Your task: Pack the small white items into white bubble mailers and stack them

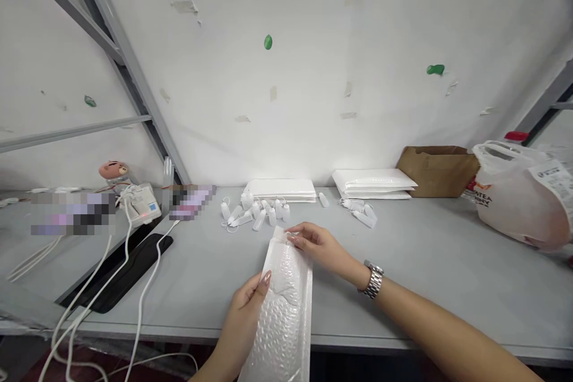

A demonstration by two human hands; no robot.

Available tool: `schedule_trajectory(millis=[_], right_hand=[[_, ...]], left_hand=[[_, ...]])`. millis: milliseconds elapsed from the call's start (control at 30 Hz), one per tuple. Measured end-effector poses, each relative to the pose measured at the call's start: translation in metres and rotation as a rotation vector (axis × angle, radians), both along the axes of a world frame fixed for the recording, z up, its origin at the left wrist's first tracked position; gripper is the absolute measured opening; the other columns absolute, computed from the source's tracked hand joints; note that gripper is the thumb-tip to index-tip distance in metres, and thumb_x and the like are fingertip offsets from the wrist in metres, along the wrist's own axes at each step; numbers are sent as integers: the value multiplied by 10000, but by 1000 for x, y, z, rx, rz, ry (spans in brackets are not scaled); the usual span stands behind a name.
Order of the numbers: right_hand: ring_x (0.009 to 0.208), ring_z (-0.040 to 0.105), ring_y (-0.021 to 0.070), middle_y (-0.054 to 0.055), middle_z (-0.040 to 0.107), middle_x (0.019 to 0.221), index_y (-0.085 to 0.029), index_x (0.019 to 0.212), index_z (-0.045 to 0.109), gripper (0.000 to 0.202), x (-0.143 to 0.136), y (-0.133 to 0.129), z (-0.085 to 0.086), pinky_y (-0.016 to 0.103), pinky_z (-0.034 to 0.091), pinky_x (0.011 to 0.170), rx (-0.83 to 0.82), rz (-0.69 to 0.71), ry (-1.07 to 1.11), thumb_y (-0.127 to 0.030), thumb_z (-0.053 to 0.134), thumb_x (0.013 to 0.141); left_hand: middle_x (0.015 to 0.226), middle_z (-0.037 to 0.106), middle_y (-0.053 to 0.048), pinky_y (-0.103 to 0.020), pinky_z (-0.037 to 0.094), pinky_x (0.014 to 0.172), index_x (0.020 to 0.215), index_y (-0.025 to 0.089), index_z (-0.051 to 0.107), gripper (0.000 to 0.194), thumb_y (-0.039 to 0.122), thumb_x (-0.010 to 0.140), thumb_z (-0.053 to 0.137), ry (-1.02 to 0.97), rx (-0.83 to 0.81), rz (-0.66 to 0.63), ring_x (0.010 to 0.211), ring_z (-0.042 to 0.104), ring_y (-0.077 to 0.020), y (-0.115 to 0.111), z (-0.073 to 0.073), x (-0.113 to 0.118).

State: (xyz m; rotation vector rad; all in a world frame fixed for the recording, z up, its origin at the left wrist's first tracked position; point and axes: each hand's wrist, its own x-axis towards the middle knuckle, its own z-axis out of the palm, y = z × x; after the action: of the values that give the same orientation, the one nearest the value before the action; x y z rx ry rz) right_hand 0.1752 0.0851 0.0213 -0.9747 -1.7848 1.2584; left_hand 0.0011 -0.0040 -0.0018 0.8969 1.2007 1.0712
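Observation:
A white bubble mailer [284, 304] lies over the table's front edge, its top end pointing away from me. My left hand [242, 316] grips its left side, thumb on top. At the mailer's top end, my right hand [316, 245] pinches a small translucent white bottle [280, 234], which sits partly at the opening. Several similar bottles with loops [259, 212] lie in a loose group just beyond. A few more bottles [363, 212] rest to the right, and a single one [323, 199] lies between the groups.
Flat white mailers are stacked at the back middle [284, 190] and back right [373, 182]. Beside them stand a brown cardboard box [436, 172] and a white plastic bag [514, 203]. On the left are white cables [141, 292], a black phone-like slab [134, 271] and a power strip [142, 206].

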Motion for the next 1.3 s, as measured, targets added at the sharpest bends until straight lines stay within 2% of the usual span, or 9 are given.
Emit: schedule_trajectory(millis=[133,267,400,567,700,933,1100,1300], right_hand=[[689,553,136,-2,594,696,-181,903,619,362,0,3,-1,295,438,679,-81,0,108,-514,581,767],[848,591,166,47,655,906,-196,950,632,329,-1,1,-3,328,451,786,-32,25,77,-481,535,818],[976,580,190,61,654,1046,-215,1036,634,301,-1,-5,1,363,438,872,18,59,50,-420,523,846],[1022,576,194,54,654,1061,-234,1142,589,351,-2,-10,6,406,415,942,14,54,79,-408,533,842],[1040,574,196,51,647,1093,-238,1072,621,318,-3,-9,6,407,401,965,-25,15,115,-430,542,831],[1012,577,206,52,680,993,-196,912,677,338,-1,-3,4,390,385,947,-125,56,112,-492,568,789],[855,580,190,43,671,860,-170,839,682,385,1,-5,8,354,407,831,-148,108,23,-527,548,787],[717,524,146,21,621,764,-155,809,664,413,-3,-12,11,291,396,703,-145,142,21,-551,555,765]], left_hand=[[767,684,-25,-258,441,681,1011,164,669,532,587,696,592,-2,1,19,701,584,-188,0,-1,-1],[736,679,-21,-245,430,623,1000,162,673,503,568,718,582,11,-5,16,675,582,-183,-1,1,0],[734,683,-19,-249,431,631,1024,155,666,522,564,707,598,3,7,51,671,588,-183,1,1,-2],[766,696,-21,-262,442,682,1059,158,651,543,564,701,605,-3,-3,76,691,610,-191,3,2,-5],[804,700,-28,-260,443,654,1078,168,644,541,560,708,599,-5,-14,67,688,616,-195,2,3,-5],[778,666,-18,-233,430,650,1011,168,662,477,545,728,591,-28,11,36,718,574,-175,-1,2,-2],[657,569,22,-202,393,581,925,170,675,434,549,735,582,-24,3,21,614,485,-121,-4,3,1],[640,567,10,-234,420,672,826,165,687,407,546,711,604,42,57,9,683,514,-161,-4,8,3]])
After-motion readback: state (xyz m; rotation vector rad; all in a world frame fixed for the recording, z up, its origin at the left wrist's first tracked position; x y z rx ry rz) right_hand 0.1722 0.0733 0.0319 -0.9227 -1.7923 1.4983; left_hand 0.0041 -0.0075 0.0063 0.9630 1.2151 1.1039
